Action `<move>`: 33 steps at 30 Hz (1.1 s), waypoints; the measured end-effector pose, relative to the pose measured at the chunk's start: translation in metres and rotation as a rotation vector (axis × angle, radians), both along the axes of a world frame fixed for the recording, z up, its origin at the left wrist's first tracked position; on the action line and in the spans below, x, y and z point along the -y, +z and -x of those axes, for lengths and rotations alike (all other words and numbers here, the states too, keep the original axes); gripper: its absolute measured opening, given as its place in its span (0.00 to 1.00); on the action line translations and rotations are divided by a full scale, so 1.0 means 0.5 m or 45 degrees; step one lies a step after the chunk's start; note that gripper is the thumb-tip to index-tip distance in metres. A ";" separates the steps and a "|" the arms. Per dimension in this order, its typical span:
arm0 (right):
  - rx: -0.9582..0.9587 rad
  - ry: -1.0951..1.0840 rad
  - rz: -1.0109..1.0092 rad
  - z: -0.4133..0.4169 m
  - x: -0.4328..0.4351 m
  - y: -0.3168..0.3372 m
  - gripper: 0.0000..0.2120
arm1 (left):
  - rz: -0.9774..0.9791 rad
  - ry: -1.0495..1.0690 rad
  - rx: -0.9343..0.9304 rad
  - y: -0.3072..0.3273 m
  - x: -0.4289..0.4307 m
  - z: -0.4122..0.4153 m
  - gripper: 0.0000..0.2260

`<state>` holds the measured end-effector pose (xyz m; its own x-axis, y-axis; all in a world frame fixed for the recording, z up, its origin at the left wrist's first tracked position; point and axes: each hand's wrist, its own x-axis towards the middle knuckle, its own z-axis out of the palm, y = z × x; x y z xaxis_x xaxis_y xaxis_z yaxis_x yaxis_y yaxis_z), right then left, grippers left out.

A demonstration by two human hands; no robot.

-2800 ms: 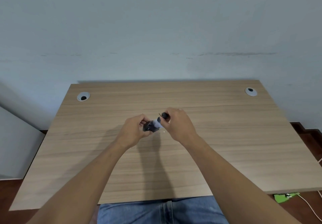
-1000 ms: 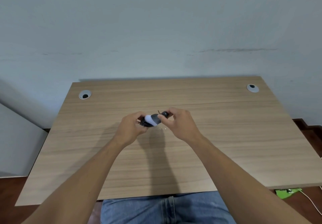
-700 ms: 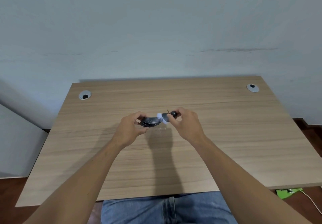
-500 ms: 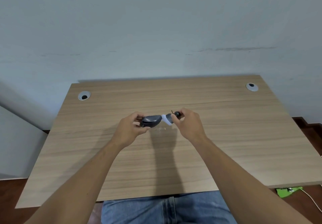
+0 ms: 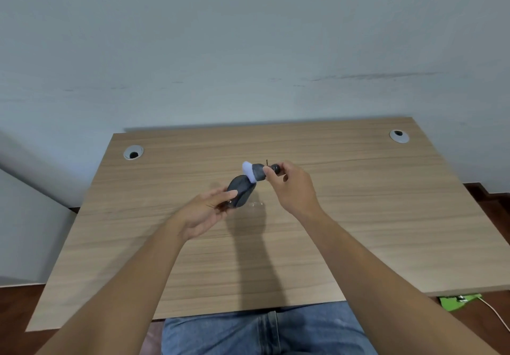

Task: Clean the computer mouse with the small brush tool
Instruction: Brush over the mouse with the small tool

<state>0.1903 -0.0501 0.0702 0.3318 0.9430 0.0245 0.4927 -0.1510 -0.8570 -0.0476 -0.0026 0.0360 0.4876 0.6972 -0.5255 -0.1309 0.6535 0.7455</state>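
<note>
My left hand (image 5: 205,212) holds a dark grey computer mouse (image 5: 240,192) above the middle of the wooden desk (image 5: 358,216), palm turned up, with the mouse tilted so its far end points up and right. My right hand (image 5: 292,186) pinches a small brush tool (image 5: 255,172) with a dark grey body, a black knob at its back end and pale bristles. The bristles touch the upper far end of the mouse.
Two round grey cable grommets sit in the desk's far corners, one at the left (image 5: 133,152) and one at the right (image 5: 399,136). A pale wall rises behind the desk. A green object with a white cable (image 5: 458,301) lies on the floor at the lower right.
My left hand has rolled palm-up and tipped the mouse from lying flat to standing tilted. The brush went from the mouse's right end up to its raised far end.
</note>
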 end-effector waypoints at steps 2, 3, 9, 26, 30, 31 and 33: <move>0.036 0.095 -0.036 0.006 0.004 0.008 0.10 | 0.162 0.062 0.073 0.001 -0.004 0.002 0.12; 0.070 0.179 -0.040 0.011 0.007 0.011 0.09 | 0.227 0.087 0.102 0.000 -0.006 0.001 0.11; 0.208 0.037 -0.051 0.011 0.001 -0.016 0.12 | 0.521 0.170 0.190 -0.012 -0.016 0.010 0.20; 0.126 0.217 0.023 0.010 0.008 0.001 0.09 | 0.446 0.180 0.113 0.013 -0.015 0.001 0.15; 0.212 -0.015 0.057 -0.005 0.001 -0.011 0.11 | 0.124 0.098 -0.121 0.020 -0.003 -0.006 0.15; 0.184 -0.024 0.061 -0.006 0.001 -0.007 0.11 | 0.003 0.075 -0.240 0.021 0.001 -0.008 0.18; 0.104 -0.037 0.068 -0.002 0.000 0.001 0.11 | -0.251 0.042 -0.477 0.024 0.007 -0.013 0.21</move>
<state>0.1911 -0.0499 0.0707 0.3581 0.9337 0.0031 0.5556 -0.2104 -0.8044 -0.0409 -0.0058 0.0482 0.2639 0.8141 -0.5172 0.1540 0.4938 0.8558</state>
